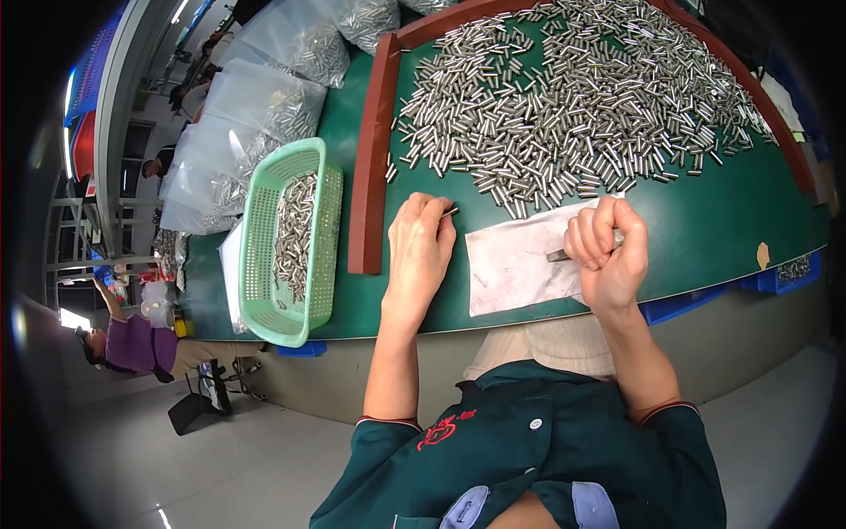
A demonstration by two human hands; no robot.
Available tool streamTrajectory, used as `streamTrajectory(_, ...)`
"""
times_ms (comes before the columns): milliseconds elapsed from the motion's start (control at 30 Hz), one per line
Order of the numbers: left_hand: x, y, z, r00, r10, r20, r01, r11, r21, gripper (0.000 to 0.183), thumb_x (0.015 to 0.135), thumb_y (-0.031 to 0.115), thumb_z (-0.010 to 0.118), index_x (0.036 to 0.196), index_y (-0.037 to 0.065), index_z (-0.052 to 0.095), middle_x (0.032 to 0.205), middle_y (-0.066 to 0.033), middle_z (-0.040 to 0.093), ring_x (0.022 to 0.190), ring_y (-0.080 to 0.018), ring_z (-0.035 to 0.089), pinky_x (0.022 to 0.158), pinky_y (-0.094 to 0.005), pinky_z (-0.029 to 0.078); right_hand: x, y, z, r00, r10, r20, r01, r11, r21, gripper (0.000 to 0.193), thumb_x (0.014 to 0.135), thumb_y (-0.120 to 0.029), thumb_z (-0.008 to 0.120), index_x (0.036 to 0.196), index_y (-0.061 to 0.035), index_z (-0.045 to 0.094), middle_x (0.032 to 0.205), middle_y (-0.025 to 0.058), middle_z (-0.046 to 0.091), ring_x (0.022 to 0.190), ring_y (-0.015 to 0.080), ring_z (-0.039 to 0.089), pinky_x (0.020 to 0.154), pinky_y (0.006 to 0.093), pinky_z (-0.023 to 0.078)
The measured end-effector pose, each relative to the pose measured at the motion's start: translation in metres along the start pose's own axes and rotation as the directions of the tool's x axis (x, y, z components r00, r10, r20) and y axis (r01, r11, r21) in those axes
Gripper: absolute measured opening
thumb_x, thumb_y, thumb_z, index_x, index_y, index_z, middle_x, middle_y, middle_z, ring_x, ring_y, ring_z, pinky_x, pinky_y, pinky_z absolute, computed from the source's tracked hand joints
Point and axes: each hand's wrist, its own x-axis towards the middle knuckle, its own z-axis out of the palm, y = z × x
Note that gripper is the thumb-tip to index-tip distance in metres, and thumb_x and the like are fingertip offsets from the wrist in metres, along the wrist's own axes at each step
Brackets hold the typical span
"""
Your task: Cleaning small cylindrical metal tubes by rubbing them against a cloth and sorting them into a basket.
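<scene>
A large heap of small shiny metal pins (573, 97) covers the green table (705, 229) inside a red-brown raised border (370, 167). My left hand (419, 256) rests on the table near the border, its fingers pinching one small metal pin (449, 212). My right hand (608, 251) is curled into a fist over a white sheet of paper (511, 264), and a bunch of metal pins (560, 256) sticks out of the fist's left side.
A light green plastic basket (291, 247) holding several pins sits left of the border. Clear bags of pins (256, 115) lie beyond it. Blue bins (784, 273) hang under the table's right edge. Another person (141, 344) sits at far left.
</scene>
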Motion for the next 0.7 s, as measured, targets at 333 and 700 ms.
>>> streamTrajectory(333, -0.013, 0.017, 0.003, 0.888, -0.377, 0.263, 0.405, 0.368, -0.837, 0.011, 0.08, 0.0, 0.054, 0.09, -0.003, 0.057, 0.082, -0.0045, 0.058, 0.071, -0.0077, 0.052, 0.066, -0.02, 0.044, 0.0, 0.0, -0.001, 1.0, 0.008, -0.003, -0.007, 1.0, 0.009, 0.036, 0.088, -0.02, 0.029, 0.053, -0.0089, 0.028, 0.043, -0.0005, 0.026, 0.039, 0.0071, 0.019, 0.038, 0.0227, 0.019)
streamTrajectory(700, -0.019, 0.01, 0.01, 0.913, -0.336, 0.232, 0.37, 0.438, -0.819, 0.011, 0.077, -0.005, 0.056, 0.087, -0.005, 0.058, 0.087, -0.0048, 0.055, 0.075, -0.0078, 0.052, 0.067, -0.0185, 0.042, 0.002, 0.001, -0.001, 1.0, 0.016, -0.008, -0.016, 1.0, -0.003, 0.037, 0.088, -0.021, 0.029, 0.053, -0.0093, 0.028, 0.042, -0.0009, 0.025, 0.038, 0.0071, 0.019, 0.038, 0.0227, 0.019)
